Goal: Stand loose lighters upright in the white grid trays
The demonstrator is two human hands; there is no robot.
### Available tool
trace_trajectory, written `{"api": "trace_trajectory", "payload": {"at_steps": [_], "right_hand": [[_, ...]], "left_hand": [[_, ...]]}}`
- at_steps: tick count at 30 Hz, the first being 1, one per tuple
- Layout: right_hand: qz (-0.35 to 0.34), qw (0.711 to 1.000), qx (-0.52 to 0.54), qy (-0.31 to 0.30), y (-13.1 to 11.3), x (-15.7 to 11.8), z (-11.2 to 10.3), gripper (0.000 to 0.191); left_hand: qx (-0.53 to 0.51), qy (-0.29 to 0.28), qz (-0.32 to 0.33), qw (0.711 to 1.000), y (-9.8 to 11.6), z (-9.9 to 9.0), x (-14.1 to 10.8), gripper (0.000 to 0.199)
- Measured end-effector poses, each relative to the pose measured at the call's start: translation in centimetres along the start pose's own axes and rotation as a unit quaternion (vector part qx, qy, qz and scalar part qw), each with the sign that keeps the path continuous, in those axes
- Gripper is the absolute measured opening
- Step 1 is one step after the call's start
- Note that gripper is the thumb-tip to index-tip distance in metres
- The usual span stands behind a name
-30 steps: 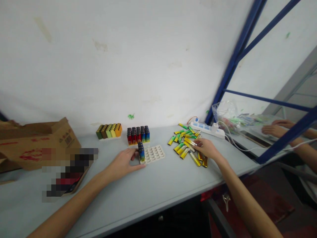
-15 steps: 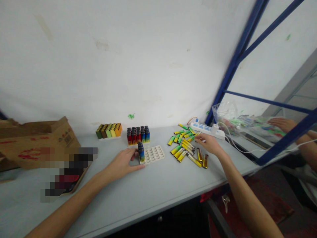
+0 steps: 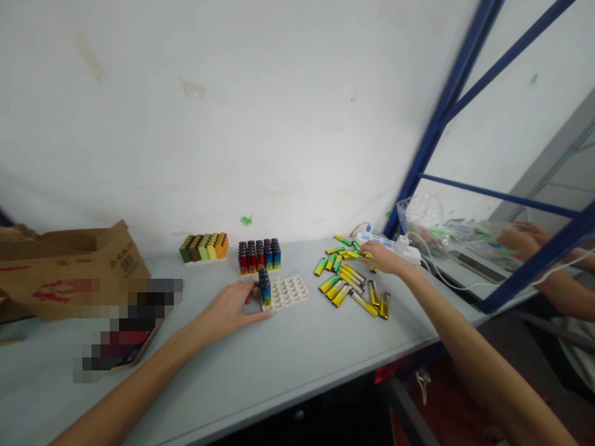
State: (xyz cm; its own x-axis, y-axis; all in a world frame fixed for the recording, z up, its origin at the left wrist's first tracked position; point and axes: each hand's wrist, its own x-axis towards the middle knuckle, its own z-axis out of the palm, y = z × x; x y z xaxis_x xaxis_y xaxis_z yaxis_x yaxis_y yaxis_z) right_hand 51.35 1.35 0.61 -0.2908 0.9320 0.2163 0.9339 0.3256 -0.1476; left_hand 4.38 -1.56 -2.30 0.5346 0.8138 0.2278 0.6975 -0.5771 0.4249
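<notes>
At mid-frame my left hand (image 3: 231,310) lies with thumb and fingers spread beside blue lighters (image 3: 266,292) upright in the white tray's (image 3: 289,292) left end, while right of centre my right hand's (image 3: 383,257) bent fingers meet loose yellow-green lighters (image 3: 341,295) on the counter (image 3: 297,356), holding what I cannot tell.
</notes>
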Motion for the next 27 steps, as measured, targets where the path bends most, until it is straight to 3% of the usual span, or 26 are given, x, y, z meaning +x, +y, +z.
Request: {"api": "trace_trajectory", "payload": {"at_steps": [3,6,8,11,13,15,17,19,21,27], "right_hand": [[0.039,0.993,0.107,0.037,-1.6,0.0,-0.9,0.027],[0.027,0.976,0.200,0.081,-4.4,0.7,-1.4,0.040],[0.006,0.956,0.272,0.114,-7.0,1.7,-1.6,0.048],[-0.017,0.910,0.389,0.141,-11.0,3.7,-1.5,0.044],[-0.021,0.868,0.473,0.151,-13.6,5.0,-0.8,0.040],[-0.021,0.804,0.573,0.159,-15.9,6.0,0.4,0.039],[-0.017,0.739,0.660,0.134,-17.7,6.5,2.1,0.040],[-0.012,0.697,0.711,0.091,-19.1,6.4,3.7,0.041],[-0.017,0.685,0.726,0.052,-20.0,6.0,4.9,0.041],[-0.030,0.696,0.718,0.005,-21.6,4.4,6.0,0.043]], "left_hand": [[0.009,-0.009,0.001,1.000,0.1,0.0,-0.1,0.050],[0.011,-0.010,0.006,1.000,0.1,-0.1,-0.1,0.051],[0.010,-0.010,0.008,1.000,-0.1,0.0,-0.1,0.052],[0.006,-0.014,0.014,1.000,-0.3,0.1,0.0,0.054],[0.000,-0.017,0.020,1.000,-0.4,0.1,0.0,0.054],[-0.003,-0.016,0.016,1.000,-0.4,0.1,0.0,0.055],[-0.008,-0.017,0.015,1.000,-0.5,0.1,0.0,0.055],[-0.016,-0.016,0.022,1.000,-0.6,-0.1,0.0,0.055],[-0.020,-0.008,0.031,0.999,-0.8,-0.2,-0.1,0.055],[-0.027,-0.001,0.044,0.999,-0.8,-0.3,0.0,0.052]]}}
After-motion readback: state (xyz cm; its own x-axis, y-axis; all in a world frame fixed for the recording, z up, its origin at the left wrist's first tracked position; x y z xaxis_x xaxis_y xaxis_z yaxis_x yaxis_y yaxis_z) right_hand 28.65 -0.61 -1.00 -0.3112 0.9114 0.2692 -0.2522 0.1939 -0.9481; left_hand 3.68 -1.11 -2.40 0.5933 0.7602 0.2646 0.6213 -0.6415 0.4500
